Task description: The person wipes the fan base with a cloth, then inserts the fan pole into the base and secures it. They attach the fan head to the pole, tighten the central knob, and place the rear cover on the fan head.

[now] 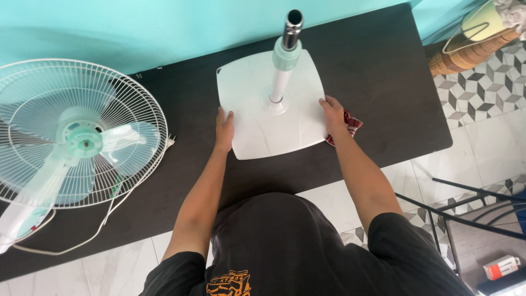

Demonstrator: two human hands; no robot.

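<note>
Setting: turquoise wall [137, 27] behind a dark table [383, 71]; pale tiled floor [482, 148] with a grey patterned band to the right.

Item 1: white square fan base [257, 131], lying flat near the middle of the table, with an upright pole [285, 60] rising from its centre; the pole is white below, has a mint-green collar, and is metal at the top.

Item 2: left hand [224, 129], laid against the left edge of the base, fingers flat on it, not curled around anything.

Item 3: right hand [332, 114], set on the right edge of the base, fingers resting over the rim; whether it clasps the edge cannot be told.

Item 4: red patterned cloth [350, 125], on the table just beside and partly under the right hand.

Item 5: fan head [76, 137] with white wire grille and mint-green hub, lying at the left end of the table, well apart from the base; its white cord [104, 225] trails along the table's near edge.

Item 6: dark metal chair frame [466, 214], on the floor at lower right.
</note>
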